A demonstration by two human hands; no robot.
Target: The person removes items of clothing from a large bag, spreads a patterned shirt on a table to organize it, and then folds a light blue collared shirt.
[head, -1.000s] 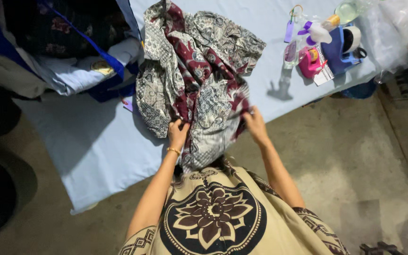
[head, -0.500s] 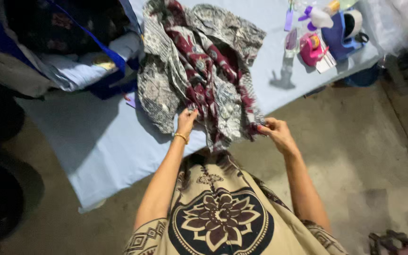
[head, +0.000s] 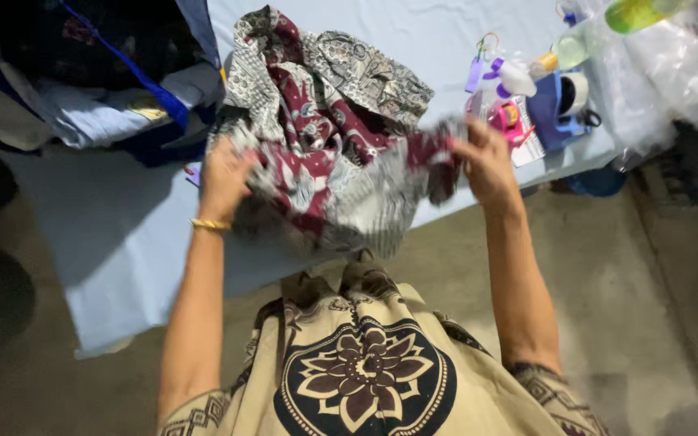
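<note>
Left hand (head: 224,173) and right hand (head: 486,161) are each closed on an edge of the patterned cloth (head: 341,153), which is being held partly raised over the counter (head: 115,234). Judged soft, light and limp, the cloth is best being gripped at its edges, well apart.

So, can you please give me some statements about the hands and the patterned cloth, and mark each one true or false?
1. Both hands grip the patterned cloth. True: the left hand and the right hand each clutch an edge.
2. The left wrist carries a gold bangle. True.
3. The cloth is plain blue. False: it is maroon and grey with prints.
4. The cloth lies folded flat. False: it is bunched and partly lifted over the light blue sheet.
</note>
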